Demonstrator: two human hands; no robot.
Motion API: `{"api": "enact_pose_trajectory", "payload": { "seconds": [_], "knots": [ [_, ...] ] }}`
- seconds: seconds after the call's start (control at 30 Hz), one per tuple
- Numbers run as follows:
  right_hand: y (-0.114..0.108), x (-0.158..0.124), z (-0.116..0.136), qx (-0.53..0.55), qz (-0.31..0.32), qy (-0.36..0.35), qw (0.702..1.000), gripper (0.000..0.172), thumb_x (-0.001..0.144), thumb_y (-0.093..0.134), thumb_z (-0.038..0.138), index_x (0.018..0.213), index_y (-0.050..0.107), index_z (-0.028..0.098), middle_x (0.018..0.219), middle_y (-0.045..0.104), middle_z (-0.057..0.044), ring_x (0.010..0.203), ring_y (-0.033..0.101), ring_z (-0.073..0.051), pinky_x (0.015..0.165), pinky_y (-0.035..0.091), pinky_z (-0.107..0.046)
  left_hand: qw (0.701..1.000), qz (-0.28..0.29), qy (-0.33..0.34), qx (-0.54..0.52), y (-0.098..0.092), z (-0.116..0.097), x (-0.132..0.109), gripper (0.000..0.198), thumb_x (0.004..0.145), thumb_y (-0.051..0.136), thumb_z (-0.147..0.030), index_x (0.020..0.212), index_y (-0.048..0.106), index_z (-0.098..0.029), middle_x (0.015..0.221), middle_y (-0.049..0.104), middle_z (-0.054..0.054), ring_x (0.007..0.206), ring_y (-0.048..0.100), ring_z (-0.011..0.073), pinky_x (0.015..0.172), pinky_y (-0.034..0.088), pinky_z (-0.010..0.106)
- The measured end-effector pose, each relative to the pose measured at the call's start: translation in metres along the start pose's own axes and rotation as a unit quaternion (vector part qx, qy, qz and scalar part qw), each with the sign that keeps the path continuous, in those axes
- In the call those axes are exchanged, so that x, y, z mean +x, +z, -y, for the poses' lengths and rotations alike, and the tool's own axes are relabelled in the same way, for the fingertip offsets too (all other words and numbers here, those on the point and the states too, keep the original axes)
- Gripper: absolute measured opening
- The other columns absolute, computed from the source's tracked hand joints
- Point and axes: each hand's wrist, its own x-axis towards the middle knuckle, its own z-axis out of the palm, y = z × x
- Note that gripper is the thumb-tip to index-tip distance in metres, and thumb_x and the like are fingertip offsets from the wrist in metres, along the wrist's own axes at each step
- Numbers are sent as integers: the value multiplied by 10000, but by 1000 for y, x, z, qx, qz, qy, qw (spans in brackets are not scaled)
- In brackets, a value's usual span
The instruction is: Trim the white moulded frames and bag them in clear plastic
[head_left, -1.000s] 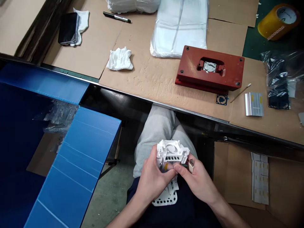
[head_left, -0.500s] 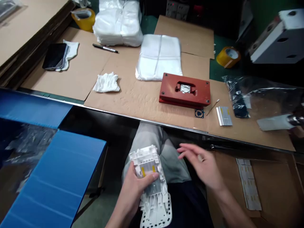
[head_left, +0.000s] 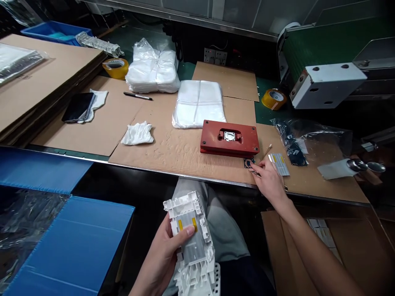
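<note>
Over lap, left hand (head_left: 160, 259) grips white housing (head_left: 193, 242) lengthwise, right hand (head_left: 268, 181) fingers small black gasket (head_left: 248, 163)

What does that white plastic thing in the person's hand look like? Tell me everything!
The white plastic part is a long moulded piece with many little ribs, slots and notched edges, like a frame. A greyish clear strip runs down its middle, with two small yellow tabs near the top. It lies face up, tilted, over the person's lap below the table edge. The left hand holds it from the side, thumb pressed beside the yellow tabs. Its lower end runs out of view.
</note>
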Motion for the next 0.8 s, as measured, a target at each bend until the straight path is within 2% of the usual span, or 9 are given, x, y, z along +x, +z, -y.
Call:
{"api": "enact_pose_trajectory", "payload": {
  "seconds": [0.13,0.23,0.37,0.53,0.7,0.8],
  "knots": [
    [1,-17,-1,-7,-1,-12,1000,330,967,525,323,1186,755,233,1056,620,-129,994,561,-307,723,493,-391,1000,10,-11,-8,-3,5,-2,776,679,864,-355,1350,510,-195,1090,745,139,863,740,315,681,601,377],
    [0,-19,-5,6,-2,-25,1000,331,982,518,355,1180,753,231,1053,623,-119,993,587,-284,791,507,-386,1000,20,-13,-5,-4,8,-3,722,696,855,-354,1319,533,-182,1078,746,139,794,733,278,682,596,371],
    [-2,2,-14,20,-1,-23,1000,378,978,527,394,1219,723,178,1036,622,-128,971,615,-284,814,505,-389,1000,28,-1,-7,-6,10,-4,677,708,850,-348,1290,542,-187,1086,745,130,892,734,295,733,590,356],
    [1,31,-26,32,45,-33,998,282,923,611,376,1043,775,181,969,683,-102,904,655,-278,783,502,-375,999,33,15,-4,-9,10,-7,681,690,864,-333,1273,544,-184,1095,740,130,929,724,304,758,585,366],
    [2,35,-28,34,54,-18,998,250,900,620,378,937,787,195,957,721,-102,871,671,-278,765,489,-372,999,38,28,-7,-13,14,-6,653,679,874,-303,1238,569,-162,1064,746,120,934,714,279,760,568,333],
    [1,33,-28,43,59,-8,997,259,884,620,385,964,788,205,968,734,-99,869,674,-278,770,487,-372,998,51,41,-15,-14,16,-5,634,666,882,-260,1220,594,-150,1070,744,114,924,705,251,780,565,318]
  ]
}}
